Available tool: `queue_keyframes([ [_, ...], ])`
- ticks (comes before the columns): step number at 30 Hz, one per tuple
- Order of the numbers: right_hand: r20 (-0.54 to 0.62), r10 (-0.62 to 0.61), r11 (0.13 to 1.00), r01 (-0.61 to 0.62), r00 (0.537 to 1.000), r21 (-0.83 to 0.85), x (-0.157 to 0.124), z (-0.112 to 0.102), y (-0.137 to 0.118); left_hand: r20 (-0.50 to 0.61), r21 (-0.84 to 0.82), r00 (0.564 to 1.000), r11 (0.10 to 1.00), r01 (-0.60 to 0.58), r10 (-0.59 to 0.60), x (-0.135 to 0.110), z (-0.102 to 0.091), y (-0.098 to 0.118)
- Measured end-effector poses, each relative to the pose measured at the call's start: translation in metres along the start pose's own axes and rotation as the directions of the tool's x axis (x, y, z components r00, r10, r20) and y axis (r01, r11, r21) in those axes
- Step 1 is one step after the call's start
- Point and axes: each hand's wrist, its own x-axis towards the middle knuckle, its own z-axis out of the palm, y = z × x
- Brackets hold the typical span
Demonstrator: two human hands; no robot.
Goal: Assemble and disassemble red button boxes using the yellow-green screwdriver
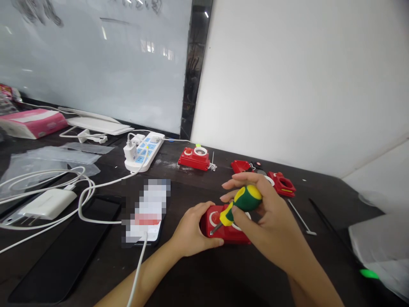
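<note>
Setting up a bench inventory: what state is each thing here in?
Left hand: gripping the near red box.
Right hand: closed around the screwdriver.
Screwdriver: held tilted, tip by the box.
Near red box: held on the table.
Far red box: untouched, white ring on top.
Red pieces: lying separate.
Power strip: charger plugged in.
Phone: cable attached.

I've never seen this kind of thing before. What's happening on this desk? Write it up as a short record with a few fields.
Left hand: gripping a red plastic box
Right hand: holding a green-and-yellow screwdriver over the box
Nearby: another red box, white power strip, phone
Surface: dark table
</note>
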Motion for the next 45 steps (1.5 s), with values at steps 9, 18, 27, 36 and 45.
queue_keyframes([
  [9,0.009,0.093,0.996,-0.093,0.996,0.011,0.001,-0.002,-0.003,0.006,0.005,1.0,1.0,0.01,-0.01,0.001,-0.001,0.001],
  [18,-0.093,-0.154,0.976,0.137,0.984,-0.167,0.003,0.007,-0.004,-0.006,-0.041,1.0,0.999,-0.003,0.003,0.0,0.002,-0.005],
  [27,-0.117,-0.248,0.796,0.134,0.962,-0.59,-0.002,0.002,-0.004,0.014,0.014,1.0,1.0,0.0,0.0,0.002,-0.001,0.003],
  [36,0.028,-0.306,0.854,0.288,0.952,-0.433,0.0,-0.002,-0.007,-0.015,0.0,0.999,0.999,-0.042,0.042,0.001,0.002,-0.003],
  [45,-0.128,-0.113,0.985,0.094,0.985,-0.146,0.002,0.006,0.005,0.003,0.016,1.0,1.0,-0.005,0.004,0.001,0.001,-0.001],
])
